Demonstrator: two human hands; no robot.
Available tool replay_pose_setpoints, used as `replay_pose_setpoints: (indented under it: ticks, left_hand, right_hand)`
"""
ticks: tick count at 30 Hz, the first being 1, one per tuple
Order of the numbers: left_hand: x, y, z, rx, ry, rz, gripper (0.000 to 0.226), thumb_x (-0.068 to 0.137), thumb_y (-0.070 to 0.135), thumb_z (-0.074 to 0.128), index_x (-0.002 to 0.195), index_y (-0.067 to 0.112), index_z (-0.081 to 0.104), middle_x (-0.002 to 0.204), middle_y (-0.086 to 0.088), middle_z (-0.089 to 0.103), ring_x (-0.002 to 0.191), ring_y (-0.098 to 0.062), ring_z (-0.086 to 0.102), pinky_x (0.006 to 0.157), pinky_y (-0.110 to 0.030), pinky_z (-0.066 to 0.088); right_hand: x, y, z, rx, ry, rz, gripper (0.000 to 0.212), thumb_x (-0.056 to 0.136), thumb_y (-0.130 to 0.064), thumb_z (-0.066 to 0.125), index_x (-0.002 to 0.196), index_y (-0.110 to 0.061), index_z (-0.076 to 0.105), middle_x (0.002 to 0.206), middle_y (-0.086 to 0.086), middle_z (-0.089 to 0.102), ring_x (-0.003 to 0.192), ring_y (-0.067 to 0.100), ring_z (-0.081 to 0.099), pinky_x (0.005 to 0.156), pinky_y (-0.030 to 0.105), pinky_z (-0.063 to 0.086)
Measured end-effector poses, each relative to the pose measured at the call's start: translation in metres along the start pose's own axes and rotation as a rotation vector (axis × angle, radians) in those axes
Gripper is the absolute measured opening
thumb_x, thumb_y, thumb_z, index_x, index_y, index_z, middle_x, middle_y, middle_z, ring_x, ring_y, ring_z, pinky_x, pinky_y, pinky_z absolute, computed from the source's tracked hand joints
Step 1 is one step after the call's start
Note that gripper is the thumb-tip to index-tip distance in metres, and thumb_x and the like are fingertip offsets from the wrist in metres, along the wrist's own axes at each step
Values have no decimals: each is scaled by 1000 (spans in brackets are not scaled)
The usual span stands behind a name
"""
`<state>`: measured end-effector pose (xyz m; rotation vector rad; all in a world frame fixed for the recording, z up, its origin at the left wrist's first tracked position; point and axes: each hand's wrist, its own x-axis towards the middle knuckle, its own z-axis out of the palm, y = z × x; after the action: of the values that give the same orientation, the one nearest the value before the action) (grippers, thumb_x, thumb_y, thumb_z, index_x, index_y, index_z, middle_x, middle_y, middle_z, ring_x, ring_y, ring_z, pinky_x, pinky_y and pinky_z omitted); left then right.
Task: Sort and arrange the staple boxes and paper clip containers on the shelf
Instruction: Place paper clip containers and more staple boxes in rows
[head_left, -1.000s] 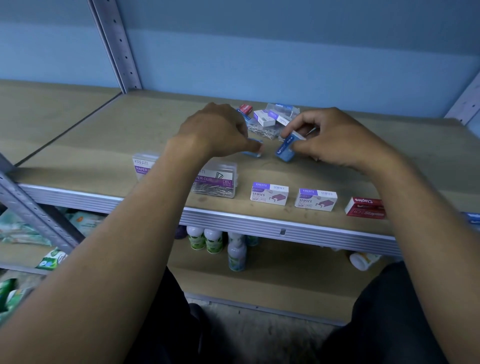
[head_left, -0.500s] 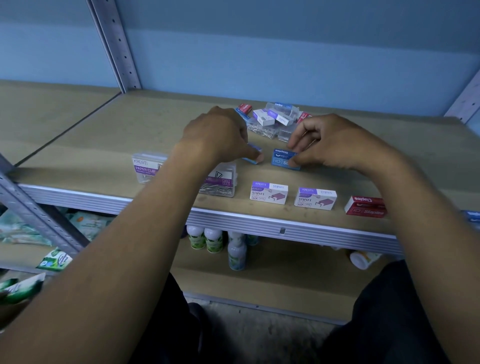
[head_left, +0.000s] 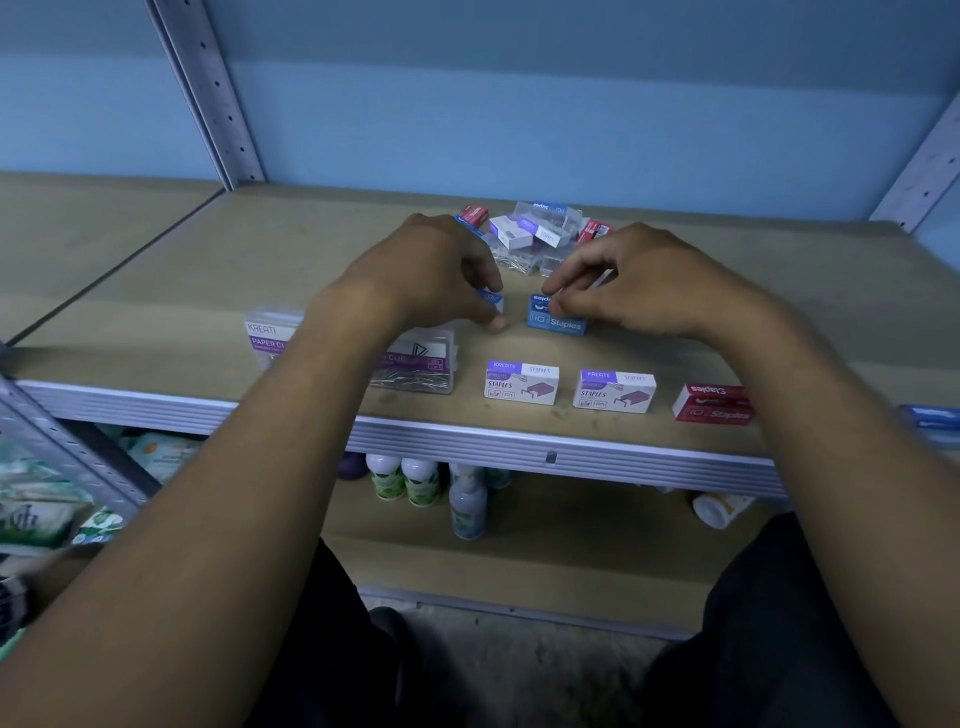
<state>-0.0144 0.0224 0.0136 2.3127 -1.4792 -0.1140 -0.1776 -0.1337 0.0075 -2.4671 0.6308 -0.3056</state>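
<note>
Blue staple box (head_left: 556, 318) flat, lengthwise left-right.

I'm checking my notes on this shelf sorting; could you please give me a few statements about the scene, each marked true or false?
1. The right hand pinches a blue staple box. True.
2. Two white-and-purple staple boxes stand along the shelf's front edge. True.
3. The red staple box at the front stands left of the paper clip container. False: it stands far to its right.
4. The left hand lies flat and empty. False: its fingers hold a small blue box.
</note>
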Motion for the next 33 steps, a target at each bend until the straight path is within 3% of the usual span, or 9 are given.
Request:
replay_pose_setpoints:
  ticks: [4,7,10,16,21,30,33]
  left_hand:
    - [0,-2,-3,29,-11,78,25,75,15,82,98,25,79,100,7,74,76,2,58,69,-6,37]
    - [0,1,-3,0,3,118,24,76,12,81,97,24,80,92,6,75,62,18,56,62,4,33]
    - [2,8,-1,-33,27,163,24,76,13,81,98,24,80,89,5,75,61,26,51,67,7,30]
    - [10,35,8,-41,55,232,25,78,15,80,102,22,79,98,3,77,71,2,58,66,5,33]
    - [22,67,20,-71,72,276,25,78,22,80,102,25,79,99,6,76,81,1,59,68,4,31]
    - [38,135,50,-152,26,412,23,78,24,80,101,24,80,96,8,76,86,-1,66,76,-10,44]
    - [40,155,59,-192,19,446,22,77,25,80,99,25,80,91,9,77,81,2,66,71,-4,41]
  right_hand:
    - [0,-2,-1,-52,19,-46,14,83,-22,79,93,-32,81,86,-13,76,69,-15,60,56,-1,38]
    - [-3,0,-7,-50,34,-61,15,83,-20,79,92,-31,81,84,-14,75,67,-14,59,56,-1,37]
    - [-9,5,-14,-57,64,-70,15,83,-19,79,93,-31,82,85,-12,76,68,-12,59,58,0,39]
    - [-30,22,-37,-97,107,-59,17,82,-18,79,93,-31,82,85,-14,76,69,-15,61,61,-2,39]
    - [-54,41,-61,-126,148,-9,18,82,-19,79,90,-35,81,85,-17,75,73,-7,64,62,0,40]
    - [-112,79,-104,-131,235,94,15,83,-23,81,94,-33,82,86,-18,77,82,-6,68,70,5,47]
    - [-129,90,-115,-144,266,130,15,82,-22,81,93,-33,82,86,-20,77,83,-7,68,74,7,49]
